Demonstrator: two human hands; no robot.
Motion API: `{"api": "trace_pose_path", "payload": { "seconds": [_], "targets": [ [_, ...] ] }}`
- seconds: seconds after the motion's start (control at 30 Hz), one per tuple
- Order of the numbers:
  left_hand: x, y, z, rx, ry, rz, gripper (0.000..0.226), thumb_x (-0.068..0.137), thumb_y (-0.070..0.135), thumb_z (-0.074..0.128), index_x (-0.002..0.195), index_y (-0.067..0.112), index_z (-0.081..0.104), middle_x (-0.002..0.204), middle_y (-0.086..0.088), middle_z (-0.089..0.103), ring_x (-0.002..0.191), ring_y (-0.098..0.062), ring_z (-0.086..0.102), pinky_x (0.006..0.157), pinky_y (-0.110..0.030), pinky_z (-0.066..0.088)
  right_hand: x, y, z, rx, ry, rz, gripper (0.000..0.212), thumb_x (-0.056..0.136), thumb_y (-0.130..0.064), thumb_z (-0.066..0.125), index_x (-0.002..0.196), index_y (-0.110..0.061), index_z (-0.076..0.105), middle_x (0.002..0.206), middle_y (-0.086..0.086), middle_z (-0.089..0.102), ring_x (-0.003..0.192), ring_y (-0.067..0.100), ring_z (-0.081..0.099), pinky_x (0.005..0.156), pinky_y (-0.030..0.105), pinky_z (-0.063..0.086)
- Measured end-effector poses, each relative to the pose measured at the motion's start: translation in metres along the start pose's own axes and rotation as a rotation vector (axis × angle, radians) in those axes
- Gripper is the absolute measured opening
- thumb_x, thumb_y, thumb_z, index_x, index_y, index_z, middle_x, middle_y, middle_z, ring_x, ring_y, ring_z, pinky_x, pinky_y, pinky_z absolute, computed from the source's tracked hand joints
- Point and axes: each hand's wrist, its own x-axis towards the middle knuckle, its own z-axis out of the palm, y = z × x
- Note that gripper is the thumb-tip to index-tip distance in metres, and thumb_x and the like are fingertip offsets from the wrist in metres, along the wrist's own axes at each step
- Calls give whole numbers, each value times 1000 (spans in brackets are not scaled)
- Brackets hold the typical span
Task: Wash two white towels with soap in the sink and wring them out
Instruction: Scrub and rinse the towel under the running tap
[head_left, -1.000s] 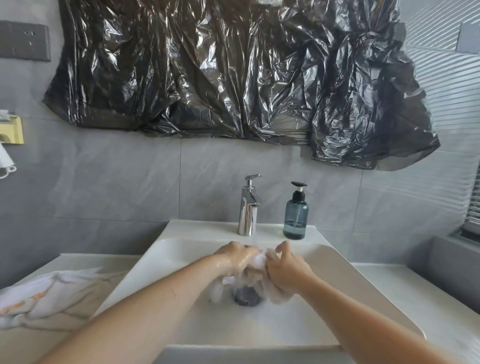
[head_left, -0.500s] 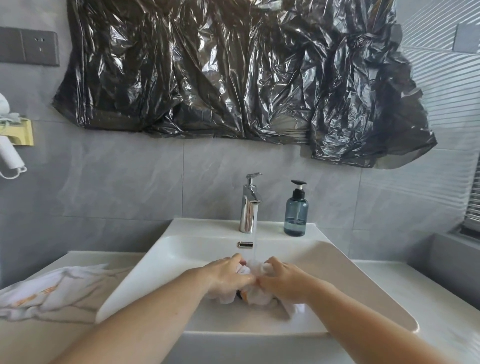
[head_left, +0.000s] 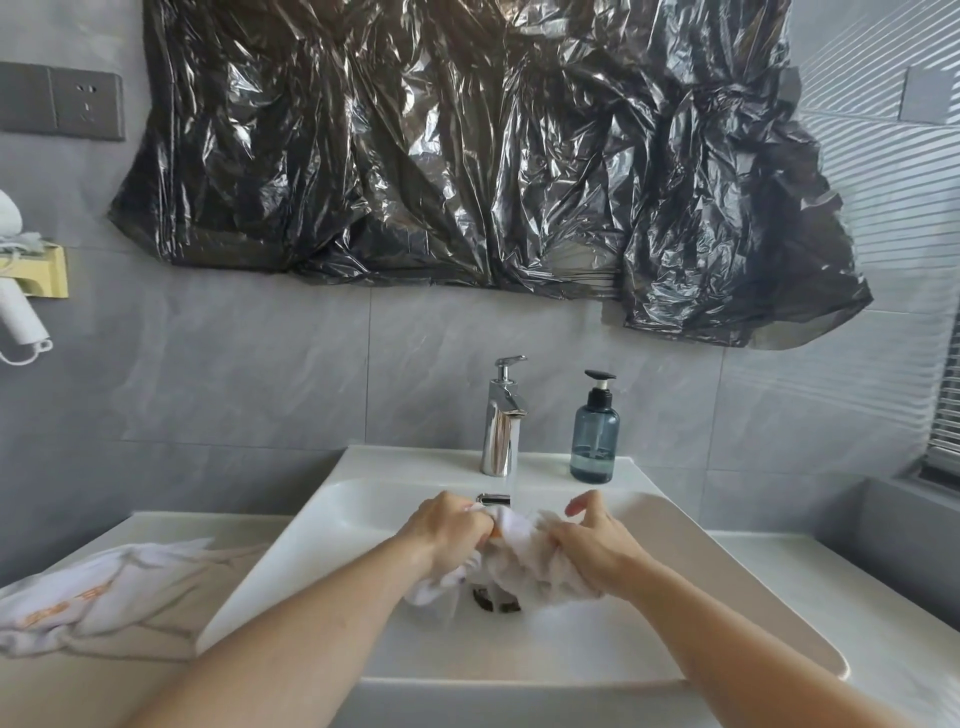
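A wet, bunched white towel (head_left: 519, 551) hangs between my hands over the drain of the white sink (head_left: 727, 587). My left hand (head_left: 449, 535) grips its left end and my right hand (head_left: 592, 545) grips its right end. Water runs from the chrome tap (head_left: 501, 421) down onto the towel. A second white towel (head_left: 98, 592) with orange lettering lies crumpled on the counter at the left. A blue-grey soap pump bottle (head_left: 595, 431) stands on the sink's back ledge, right of the tap.
Black plastic sheeting (head_left: 467, 156) covers the wall above the sink. A white hair dryer (head_left: 15, 312) hangs in a yellow holder at the far left, below a grey wall socket (head_left: 85, 104). The pale counter (head_left: 857, 597) extends right of the sink.
My hands have moved apart and lifted a little, stretching the towel between them. The view has tilted slightly; the tap is running in the later frames.
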Motion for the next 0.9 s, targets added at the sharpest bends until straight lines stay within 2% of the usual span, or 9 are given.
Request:
{"api": "trace_pose_path", "payload": {
  "seconds": [0.07,0.13,0.23,0.33,0.47,0.57,0.63,0.77,0.9],
  "targets": [
    [4,-6,0,65,20,-66,24,76,37,50,92,23,61,97,-1,66,90,-24,60,76,-35,45,-3,-1,-1,-24,-33,26,53,92,-64,60,122,-24,42,111,6,66,89,23,69,49,30,55],
    [7,-12,3,263,47,-114,47,86,46,46,127,23,53,131,-5,59,120,-29,56,97,-39,46,-4,0,2,-113,-39,0,54,91,-66,60,124,-26,47,112,2,66,94,22,69,66,37,62],
    [5,-12,6,431,72,-77,51,96,46,38,142,25,44,146,-5,47,134,-31,48,108,-41,41,-9,-1,4,-233,-120,-42,59,90,-58,66,137,-27,50,123,-1,62,105,19,60,92,33,51],
    [-1,-8,6,406,-35,-81,66,85,52,37,146,27,42,152,-6,46,133,-32,48,107,-43,44,-19,-7,6,-420,-250,-54,73,84,-50,71,144,-23,40,127,1,52,112,24,53,88,33,44],
    [-1,-9,10,227,-169,-98,92,81,63,61,161,33,25,160,0,37,122,-21,44,74,-24,44,-22,-9,6,-503,-262,-47,70,85,-53,69,139,-19,41,131,6,53,117,29,54,98,39,46],
    [6,-12,12,183,-207,-134,83,87,70,62,153,29,34,150,-2,47,118,-20,52,82,-25,45,-26,-12,12,-398,-238,-41,36,103,-24,49,137,-11,48,137,15,46,123,37,48,100,39,39],
    [11,-14,16,264,-185,-131,60,92,74,53,125,24,46,132,-3,60,119,-24,59,92,-33,46,-21,-7,15,-317,-261,-3,33,102,-16,49,134,-4,50,130,15,52,114,33,51,94,37,42],
    [15,12,26,-90,3,-57,41,88,64,58,82,24,63,92,3,68,83,-16,64,78,-30,48,-13,-19,7,195,-147,86,30,103,-43,56,119,-19,48,97,2,65,75,16,64,56,29,53],
    [29,45,26,-521,237,-162,57,75,69,53,91,22,80,101,-2,79,97,-27,73,94,-41,58,-6,-45,8,521,46,25,36,96,-50,62,117,-23,52,106,7,71,89,24,73,58,31,58]
  ]
}}
